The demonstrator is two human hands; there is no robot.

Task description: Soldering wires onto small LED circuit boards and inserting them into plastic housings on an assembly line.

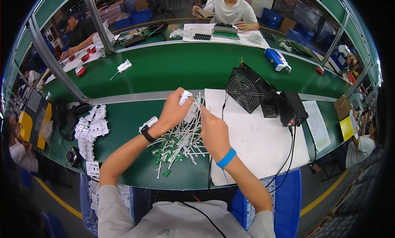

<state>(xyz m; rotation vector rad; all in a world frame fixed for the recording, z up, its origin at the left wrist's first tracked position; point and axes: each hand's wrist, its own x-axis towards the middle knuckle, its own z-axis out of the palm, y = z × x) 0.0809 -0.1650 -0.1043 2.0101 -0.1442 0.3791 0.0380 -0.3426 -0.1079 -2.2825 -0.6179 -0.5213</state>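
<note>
My left hand [174, 109], with a black band at its wrist, is closed around a white plastic housing [191, 113]. Close beside it, my right hand [214, 134] has curled fingers and a blue wristband. White cable rises by its fingertips, but what those fingers grip is hidden. Below both hands lies a loose pile of white cables [186, 144] with small green circuit boards [166, 153] at their ends. Another white plastic part [149, 123] rests just left of the pile, near my left wrist.
White plastic housings [87, 133] are heaped at the left. A black fan [246, 90] and a black box [293, 108] with cords stand right on a white sheet [255, 149]. Beyond the metal rail runs a green belt [173, 69] carrying a blue-white device [278, 60]. Co-workers sit across and aside.
</note>
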